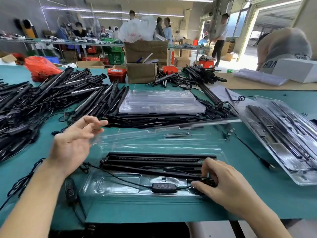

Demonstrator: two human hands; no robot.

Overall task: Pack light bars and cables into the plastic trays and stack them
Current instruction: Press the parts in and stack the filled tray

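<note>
Clear plastic tray (120, 187) is lying open on the green table (283, 194) at the near edge; its hinged lid (171, 134) is folding away toward the far side; black light bars (154, 163) are sitting side by side in the tray's upper half; inline controller (163, 187) with its cable (120, 177) is lying in the lower compartment. Right hand (223, 182) is curling its fingers onto a dark cable bundle (208, 183) at the tray's right end, pinching it. Left hand (73, 143) is hovering above the tray's left corner, fingers spread and relaxed, holding nothing. Stack of empty trays (161, 102) is sitting beyond; filled trays (283, 134) are lying at right; loose light bars (51, 95) are heaping at left.
</note>
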